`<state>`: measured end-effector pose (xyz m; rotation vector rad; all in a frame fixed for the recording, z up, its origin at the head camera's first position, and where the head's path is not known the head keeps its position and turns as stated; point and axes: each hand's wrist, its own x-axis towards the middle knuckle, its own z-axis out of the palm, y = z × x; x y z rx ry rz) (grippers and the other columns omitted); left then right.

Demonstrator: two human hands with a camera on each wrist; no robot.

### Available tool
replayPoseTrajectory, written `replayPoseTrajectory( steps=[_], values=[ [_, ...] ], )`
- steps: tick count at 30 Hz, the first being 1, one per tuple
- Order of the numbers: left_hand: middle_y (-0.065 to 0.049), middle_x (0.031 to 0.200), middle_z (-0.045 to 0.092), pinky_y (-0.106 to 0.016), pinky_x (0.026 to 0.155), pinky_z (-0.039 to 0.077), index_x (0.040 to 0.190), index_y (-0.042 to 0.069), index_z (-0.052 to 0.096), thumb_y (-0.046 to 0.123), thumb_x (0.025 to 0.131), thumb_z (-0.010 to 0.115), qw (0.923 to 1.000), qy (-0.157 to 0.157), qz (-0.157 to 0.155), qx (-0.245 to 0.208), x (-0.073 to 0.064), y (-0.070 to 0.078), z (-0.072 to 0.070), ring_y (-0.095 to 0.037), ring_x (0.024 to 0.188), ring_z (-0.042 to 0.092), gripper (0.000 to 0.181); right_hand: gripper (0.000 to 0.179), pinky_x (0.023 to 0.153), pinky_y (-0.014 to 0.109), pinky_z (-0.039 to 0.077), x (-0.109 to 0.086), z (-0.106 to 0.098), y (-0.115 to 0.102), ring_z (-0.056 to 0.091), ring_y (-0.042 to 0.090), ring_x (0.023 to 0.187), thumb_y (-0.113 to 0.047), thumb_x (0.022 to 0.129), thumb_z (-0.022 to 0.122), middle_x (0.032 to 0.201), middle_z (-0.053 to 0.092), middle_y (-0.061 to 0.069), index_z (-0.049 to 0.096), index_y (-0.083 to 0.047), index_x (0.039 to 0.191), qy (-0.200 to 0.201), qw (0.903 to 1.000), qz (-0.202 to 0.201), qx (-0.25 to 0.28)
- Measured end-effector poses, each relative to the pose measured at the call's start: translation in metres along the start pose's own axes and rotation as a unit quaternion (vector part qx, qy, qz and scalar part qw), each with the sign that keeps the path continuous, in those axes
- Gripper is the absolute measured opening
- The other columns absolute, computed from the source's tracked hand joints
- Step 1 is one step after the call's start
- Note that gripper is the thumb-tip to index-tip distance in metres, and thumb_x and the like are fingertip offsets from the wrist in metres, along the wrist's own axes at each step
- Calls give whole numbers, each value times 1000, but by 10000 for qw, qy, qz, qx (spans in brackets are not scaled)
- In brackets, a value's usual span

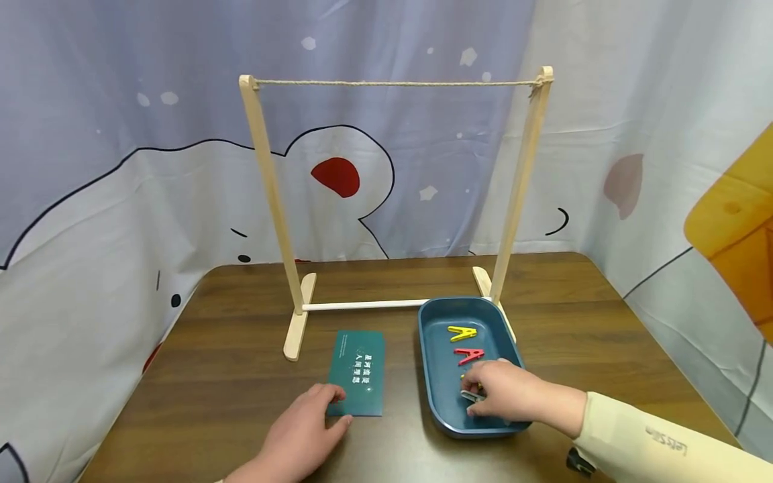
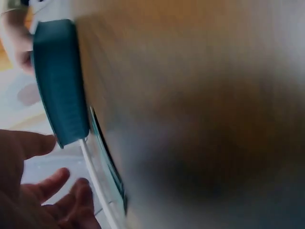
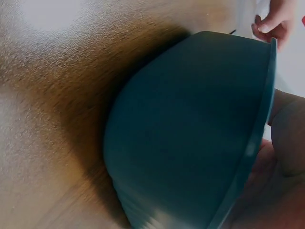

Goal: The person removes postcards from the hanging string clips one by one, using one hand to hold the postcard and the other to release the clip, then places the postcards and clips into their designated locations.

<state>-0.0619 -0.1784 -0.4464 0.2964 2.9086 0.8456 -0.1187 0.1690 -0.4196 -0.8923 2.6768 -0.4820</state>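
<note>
My right hand [image 1: 504, 389] reaches down into a dark blue-green tray [image 1: 427, 376], and its thumb and fingers pinch a grey clothespin [image 1: 472, 396]. Inside the tray lie a yellow clothespin [image 1: 462, 333] and a red clothespin [image 1: 469, 355]; another bit of yellow shows beside the right fingers, mostly covered. My left hand [image 1: 308, 429] is by the lower left corner of a green card [image 1: 359, 369] with white writing, its fingers loosely bent and holding nothing. In the right wrist view the tray's outer wall [image 3: 186, 129] hides the right fingertips.
Behind the card and tray stands a wooden frame with a left post [image 1: 272, 194], a right post [image 1: 522, 188], a rope [image 1: 392, 84] across the top and a white rod [image 1: 368, 305] low down. The brown table [image 1: 217, 349] meets a patterned curtain [image 1: 199, 201].
</note>
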Motion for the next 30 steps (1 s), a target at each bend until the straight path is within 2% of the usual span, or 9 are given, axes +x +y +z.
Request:
replayPoseTrajectory(
  steps=[1, 3, 5, 8, 11, 16, 24, 30],
  values=[
    [5, 106, 62, -35, 67, 49, 109, 19, 65, 34, 86, 76, 9986, 155, 160, 473, 2, 0, 0, -14, 86, 58, 30, 25, 74, 34, 42, 0, 1, 0, 53, 3, 77, -29, 78, 83, 83, 58, -13, 72, -14, 94, 1, 10000, 23, -62],
    [2, 109, 63, -41, 73, 51, 110, 18, 68, 35, 84, 78, 9927, 316, 424, 1084, 5, -1, -1, -19, 95, 59, 33, 25, 72, 34, 39, 1, 2, -1, 50, 2, 74, -29, 77, 83, 79, 56, -13, 71, -14, 93, -28, 9998, 43, -189],
    [-3, 114, 63, -45, 74, 51, 114, 17, 69, 35, 83, 79, 9882, 290, 566, 1394, 9, -2, -1, -25, 98, 58, 37, 24, 70, 32, 36, 1, 3, -1, 47, 2, 71, -29, 77, 83, 75, 52, -12, 70, -14, 89, -61, 9995, 27, -316],
    [-8, 123, 62, -50, 78, 51, 120, 17, 68, 39, 83, 78, 9837, 191, 616, 1679, 15, -4, 1, -30, 103, 58, 44, 24, 67, 31, 34, 1, 4, -2, 43, 2, 67, -30, 76, 85, 71, 47, -11, 68, -15, 85, -98, 9987, -42, -490],
    [-11, 128, 61, -51, 80, 49, 124, 18, 67, 42, 83, 78, 9817, 40, 560, 1820, 18, -5, 3, -32, 106, 57, 49, 25, 67, 32, 35, 2, 6, -1, 43, 3, 67, -30, 75, 85, 71, 48, -11, 68, -14, 85, -94, 9983, -78, -569],
    [-10, 122, 63, -52, 82, 48, 120, 18, 69, 40, 83, 78, 9792, -148, 597, 1934, 20, -7, 6, -33, 105, 58, 44, 27, 69, 34, 38, 2, 12, 0, 47, 4, 69, -30, 75, 86, 76, 53, -11, 72, -13, 90, -182, 9982, 61, -565],
    [-7, 113, 64, -50, 75, 48, 113, 17, 72, 32, 83, 78, 9753, -133, 857, 2030, 21, -6, 8, -31, 96, 58, 35, 29, 72, 36, 40, 3, 15, 1, 50, 5, 72, -31, 76, 85, 79, 57, -9, 74, -12, 95, -264, 9975, 246, -601],
    [-7, 113, 64, -50, 77, 48, 117, 15, 70, 33, 82, 79, 9760, -181, 793, 2019, 20, -4, 8, -30, 97, 58, 40, 28, 71, 35, 40, 2, 16, 1, 51, 4, 73, -31, 76, 85, 80, 59, -10, 74, -13, 94, -199, 9980, 135, -578]
  ],
)
